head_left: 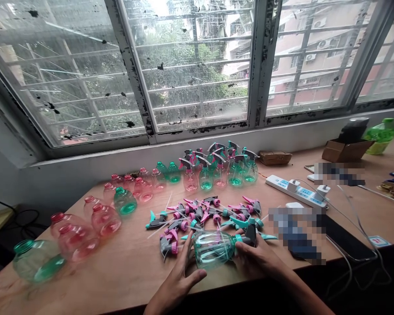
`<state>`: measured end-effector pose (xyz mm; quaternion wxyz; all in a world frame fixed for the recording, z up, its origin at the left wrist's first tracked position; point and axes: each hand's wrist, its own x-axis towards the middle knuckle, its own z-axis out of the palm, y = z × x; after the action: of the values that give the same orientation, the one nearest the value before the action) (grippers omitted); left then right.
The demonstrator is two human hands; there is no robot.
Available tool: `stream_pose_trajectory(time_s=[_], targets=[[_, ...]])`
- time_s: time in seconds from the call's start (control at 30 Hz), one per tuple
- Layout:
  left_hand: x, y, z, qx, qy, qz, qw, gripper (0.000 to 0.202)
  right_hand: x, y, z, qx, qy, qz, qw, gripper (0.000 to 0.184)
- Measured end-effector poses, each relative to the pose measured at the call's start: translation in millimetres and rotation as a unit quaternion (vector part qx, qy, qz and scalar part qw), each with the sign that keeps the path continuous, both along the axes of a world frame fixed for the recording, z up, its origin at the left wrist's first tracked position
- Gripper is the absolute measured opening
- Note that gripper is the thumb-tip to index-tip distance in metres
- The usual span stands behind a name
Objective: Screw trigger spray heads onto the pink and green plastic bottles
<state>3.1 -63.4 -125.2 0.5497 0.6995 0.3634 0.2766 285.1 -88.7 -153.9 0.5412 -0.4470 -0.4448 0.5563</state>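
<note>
A clear green spray bottle [213, 248] lies on its side near the table's front edge, held between both hands. My left hand [184, 273] cups its base with fingers curled around it. My right hand [254, 258] grips the neck end, where a teal collar and dark trigger head [249, 234] sit on the bottle. Just behind lies a heap of loose pink, teal and grey trigger heads [203, 214] with thin dip tubes.
Empty pink and green bottles [105, 218] lie along the left of the wooden table [124, 267]. Several assembled spray bottles [219, 168] stand by the window sill. A white power strip [298, 190], cables, a dark phone [344, 238] and a cardboard box [344, 151] occupy the right.
</note>
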Motion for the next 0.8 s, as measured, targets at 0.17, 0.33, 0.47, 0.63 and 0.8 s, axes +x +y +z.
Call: stream_pose_trajectory(time_s=[0.17,0.33,0.47,0.63,0.8], targets=[[2.0,0.8,0.2,0.009,0.001,-0.018,1.0,0.101,-0.1,0.4,-1.2,0.004,0.015,0.002,1.0,0.05],[2.4,-0.4,0.0,0.016,-0.004,-0.006,1.0,0.103,-1.1,0.1,-1.5,0.004,0.022,0.007,1.0,0.048],[-3.9,3.8,-11.1,-0.006,-0.006,-0.011,1.0,0.104,-1.3,1.0,-2.5,0.012,0.027,0.005,1.0,0.048],[-5.7,7.4,-16.8,-0.013,0.01,-0.014,1.0,0.099,-0.9,2.1,-5.5,0.01,0.031,-0.001,0.999,0.044],[0.7,4.3,-7.4,0.001,-0.025,-0.034,0.999,0.099,-0.6,2.4,-8.7,0.018,0.025,0.018,0.999,0.04]])
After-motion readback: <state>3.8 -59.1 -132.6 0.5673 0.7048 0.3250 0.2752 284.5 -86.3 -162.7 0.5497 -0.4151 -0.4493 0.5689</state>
